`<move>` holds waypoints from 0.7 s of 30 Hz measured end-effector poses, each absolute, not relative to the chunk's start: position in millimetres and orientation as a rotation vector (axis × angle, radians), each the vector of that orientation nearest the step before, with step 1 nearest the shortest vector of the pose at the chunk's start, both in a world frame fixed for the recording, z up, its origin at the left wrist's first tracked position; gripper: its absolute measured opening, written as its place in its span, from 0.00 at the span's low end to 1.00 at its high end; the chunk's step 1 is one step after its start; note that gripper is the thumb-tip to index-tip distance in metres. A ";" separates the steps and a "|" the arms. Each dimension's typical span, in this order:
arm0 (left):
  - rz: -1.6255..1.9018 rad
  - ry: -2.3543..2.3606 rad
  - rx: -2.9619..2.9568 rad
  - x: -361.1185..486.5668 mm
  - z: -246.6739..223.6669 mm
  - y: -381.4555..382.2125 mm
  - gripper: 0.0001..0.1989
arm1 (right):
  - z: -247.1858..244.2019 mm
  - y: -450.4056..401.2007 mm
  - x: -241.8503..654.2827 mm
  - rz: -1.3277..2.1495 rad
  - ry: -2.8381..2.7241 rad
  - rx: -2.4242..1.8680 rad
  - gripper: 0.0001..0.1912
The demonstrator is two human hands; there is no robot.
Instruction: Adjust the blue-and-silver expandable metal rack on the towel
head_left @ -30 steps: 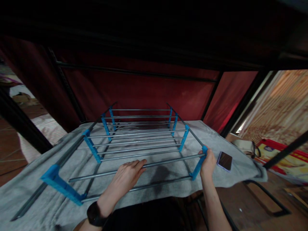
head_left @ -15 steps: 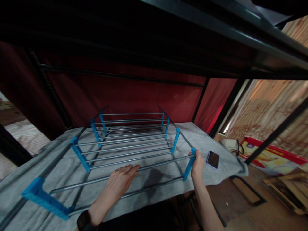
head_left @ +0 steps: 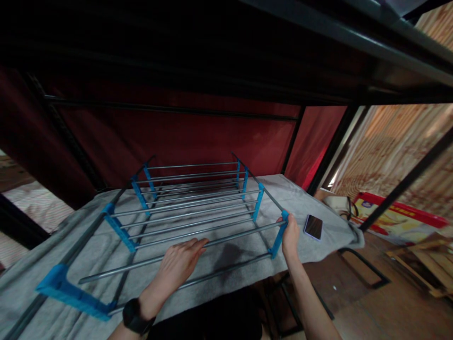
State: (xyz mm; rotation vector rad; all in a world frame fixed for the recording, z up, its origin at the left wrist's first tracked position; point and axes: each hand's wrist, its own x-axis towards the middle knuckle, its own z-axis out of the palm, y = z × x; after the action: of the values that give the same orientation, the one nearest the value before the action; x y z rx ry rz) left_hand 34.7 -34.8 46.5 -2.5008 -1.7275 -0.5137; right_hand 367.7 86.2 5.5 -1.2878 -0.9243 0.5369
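A rack of grey metal tubes [head_left: 191,215] joined by blue plastic brackets lies before me. My left hand [head_left: 181,262] is wrapped over the middle of the nearest upper tube [head_left: 244,231]. That tube's left end stops short of the near left blue bracket [head_left: 72,292], with a gap between them. Its right end meets the near right blue bracket [head_left: 279,239]. My right hand [head_left: 291,236] grips the top of this bracket, thumb and fingers around it. A dark watch [head_left: 136,315] is on my left wrist.
Grey cloth [head_left: 226,288] covers the surface under the rack. A phone [head_left: 313,227] lies right of my right hand. A dark bed frame [head_left: 357,52] hangs low overhead, with a red curtain [head_left: 198,137] behind. On the floor at right are a red and yellow box [head_left: 382,217] and wooden pieces [head_left: 424,267].
The view has shifted slightly, and the rack's far parts sit a little higher in it. Both hands keep their places on the tube and the bracket.
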 end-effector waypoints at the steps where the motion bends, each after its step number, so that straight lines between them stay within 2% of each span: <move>1: -0.509 -1.730 -2.500 35.5 47.0 -35.2 0.17 | 6.3 85.8 366.9 0.525 -0.930 -1.291 0.32; 9: -0.473 -1.775 -2.452 46.4 52.4 -41.9 0.14 | 0.2 85.5 385.3 0.502 -1.126 -1.338 0.35; 13: -0.430 -1.790 -2.456 47.3 58.1 -48.8 0.14 | 3.0 70.7 384.6 0.029 -1.196 -1.349 0.34; 16: -0.385 -1.765 -2.457 48.0 61.2 -53.4 0.14 | 7.8 44.7 359.5 -0.168 -1.459 -1.155 0.30; 21: -0.348 -1.727 -2.437 49.5 62.5 -54.5 0.14 | 5.9 10.3 287.8 -0.167 -2.144 -0.765 0.22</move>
State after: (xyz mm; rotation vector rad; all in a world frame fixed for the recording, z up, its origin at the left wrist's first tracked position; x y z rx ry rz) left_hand 49.5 -54.5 62.5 -2.4370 -1.7266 -0.3485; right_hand 287.8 10.3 5.9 -0.7650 -2.1438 -0.1666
